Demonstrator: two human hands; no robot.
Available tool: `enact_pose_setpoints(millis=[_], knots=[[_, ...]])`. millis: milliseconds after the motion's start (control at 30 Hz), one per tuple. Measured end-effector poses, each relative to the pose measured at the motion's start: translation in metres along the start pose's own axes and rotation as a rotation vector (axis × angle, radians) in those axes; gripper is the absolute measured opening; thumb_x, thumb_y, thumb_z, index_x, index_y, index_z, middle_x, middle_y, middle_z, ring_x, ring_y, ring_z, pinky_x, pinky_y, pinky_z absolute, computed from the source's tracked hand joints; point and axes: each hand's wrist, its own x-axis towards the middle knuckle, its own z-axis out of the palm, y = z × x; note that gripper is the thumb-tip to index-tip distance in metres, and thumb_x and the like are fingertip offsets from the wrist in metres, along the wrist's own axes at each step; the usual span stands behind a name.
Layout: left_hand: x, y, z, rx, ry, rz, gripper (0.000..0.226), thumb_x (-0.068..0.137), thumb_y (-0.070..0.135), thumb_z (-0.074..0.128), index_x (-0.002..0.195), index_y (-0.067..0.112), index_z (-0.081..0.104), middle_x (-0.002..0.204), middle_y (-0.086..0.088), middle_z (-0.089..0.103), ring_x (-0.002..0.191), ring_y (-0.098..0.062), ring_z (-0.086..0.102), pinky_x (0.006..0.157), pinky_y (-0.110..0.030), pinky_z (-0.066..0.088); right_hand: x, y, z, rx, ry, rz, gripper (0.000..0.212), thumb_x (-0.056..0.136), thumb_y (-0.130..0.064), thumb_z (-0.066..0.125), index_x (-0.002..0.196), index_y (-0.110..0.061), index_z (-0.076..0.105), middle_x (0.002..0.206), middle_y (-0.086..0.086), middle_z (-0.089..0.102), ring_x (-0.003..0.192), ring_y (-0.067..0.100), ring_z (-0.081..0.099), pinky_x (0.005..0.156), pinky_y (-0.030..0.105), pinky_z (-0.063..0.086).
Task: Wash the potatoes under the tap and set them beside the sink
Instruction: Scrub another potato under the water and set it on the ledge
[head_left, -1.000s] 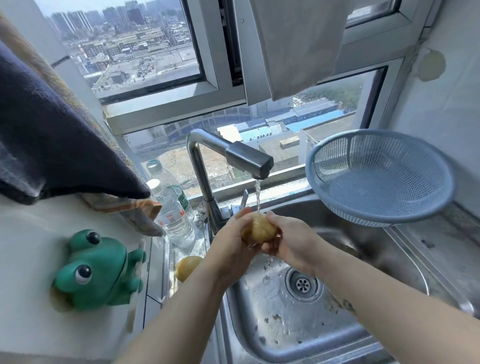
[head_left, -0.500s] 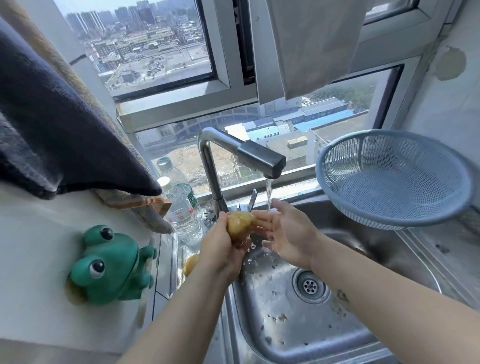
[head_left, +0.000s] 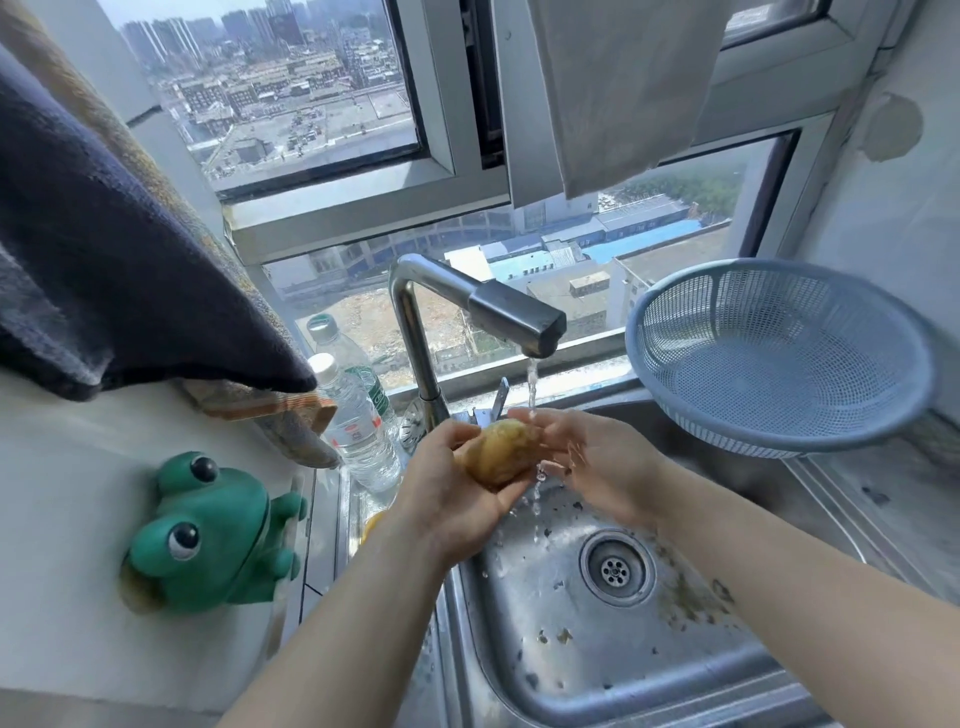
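The left hand (head_left: 447, 499) curls round one potato (head_left: 501, 454) above the sink (head_left: 571, 649). The right hand (head_left: 597, 462) lies open under the tap (head_left: 514, 317), its fingertips at the potato. Two bottles (head_left: 358, 431) and one colander (head_left: 779, 358) stand by.

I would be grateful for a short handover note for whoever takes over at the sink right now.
Left hand: holds the potato in its grip over the sink.
Right hand: open, fingers at the potato's right end, under the stream from the tap.
Done: the tap is running and this potato is being rinsed. A yellowish thing lies just left of the sink, mostly hidden; possibly a potato already washed.
Left: finish rinsing, then set the potato beside the sink. No other potatoes in view.
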Motion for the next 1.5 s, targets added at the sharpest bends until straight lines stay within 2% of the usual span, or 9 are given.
enact_pose_setpoints(millis=[167,267,400,533,867,1033,1200,1367,1500], knots=[[0.001,-0.007,0.005,0.04,-0.082,-0.09,0.036,0.092,0.019,0.043,0.12,0.001,0.056,0.12,-0.023,0.059,0.087,-0.029,0.065,0.076,-0.039,0.058,-0.01,0.001,-0.011,-0.23,-0.041,-0.102,0.051,0.09,0.007,0.051,0.136,-0.016,0.048,0.123,0.008,0.064,0.111,0.017,0.061,0.099,0.031,0.048],[0.002,-0.01,0.002,0.073,-0.1,-0.148,0.038,0.094,0.028,0.044,0.123,0.008,0.057,0.097,-0.017,0.064,0.069,-0.024,0.066,0.063,-0.033,0.06,-0.014,0.001,-0.01,-0.327,-0.031,-0.149,0.051,0.09,-0.003,0.059,0.139,-0.012,0.046,0.124,0.008,0.063,0.114,0.016,0.061,0.1,0.03,0.048],[0.004,-0.011,-0.001,0.139,-0.004,-0.073,0.033,0.091,0.036,0.045,0.107,0.01,0.057,0.077,-0.011,0.06,0.053,-0.017,0.059,0.052,-0.025,0.056,-0.007,-0.001,0.008,0.012,-0.005,-0.108,0.038,0.093,-0.028,0.05,0.125,-0.009,0.054,0.125,0.022,0.06,0.11,0.024,0.059,0.103,0.034,0.042],[0.002,-0.003,-0.009,0.106,0.101,0.05,0.038,0.091,0.038,0.041,0.098,0.005,0.059,0.077,-0.011,0.058,0.051,-0.015,0.054,0.045,-0.022,0.053,0.008,-0.005,0.021,0.196,-0.015,-0.003,0.056,0.099,-0.044,0.028,0.141,-0.008,0.037,0.145,0.016,0.042,0.135,0.027,0.039,0.118,0.041,0.021],[-0.003,-0.003,-0.012,0.196,0.07,-0.029,0.038,0.093,0.042,0.044,0.099,0.007,0.059,0.075,-0.01,0.058,0.053,-0.016,0.054,0.049,-0.022,0.054,0.007,-0.01,0.018,0.309,-0.011,0.042,0.051,0.099,-0.043,0.031,0.13,-0.008,0.05,0.135,0.019,0.052,0.127,0.029,0.047,0.115,0.044,0.026],[0.003,-0.012,-0.005,0.268,0.016,-0.118,0.055,0.094,0.054,0.043,0.104,0.002,0.059,0.073,-0.012,0.061,0.045,-0.014,0.057,0.046,-0.023,0.055,-0.008,-0.007,0.008,0.041,-0.016,-0.031,0.031,0.095,-0.007,0.038,0.118,-0.009,0.058,0.114,0.013,0.061,0.099,0.021,0.055,0.087,0.032,0.044],[0.004,-0.015,0.003,0.343,-0.042,-0.208,0.06,0.089,0.066,0.04,0.092,0.01,0.062,0.067,-0.008,0.064,0.047,-0.014,0.058,0.048,-0.022,0.054,-0.015,-0.006,-0.004,-0.252,-0.056,-0.122,0.038,0.09,-0.007,0.059,0.127,-0.016,0.056,0.115,0.004,0.066,0.107,0.018,0.062,0.096,0.034,0.049],[0.006,-0.016,-0.004,0.418,-0.066,-0.116,0.063,0.093,0.066,0.033,0.106,0.015,0.069,0.097,-0.01,0.069,0.079,-0.019,0.065,0.065,-0.031,0.058,-0.013,-0.002,-0.003,-0.238,0.062,-0.178,0.033,0.086,-0.006,0.065,0.118,-0.015,0.061,0.11,0.006,0.067,0.094,0.013,0.065,0.081,0.022,0.055],[-0.002,-0.024,-0.005,0.348,-0.095,-0.035,0.054,0.095,0.055,0.039,0.121,0.015,0.064,0.102,-0.012,0.061,0.074,-0.018,0.058,0.065,-0.027,0.059,-0.015,0.008,0.0,-0.235,0.13,-0.195,0.025,0.081,-0.007,0.071,0.104,-0.013,0.065,0.096,0.003,0.069,0.081,0.007,0.066,0.068,0.015,0.052]])
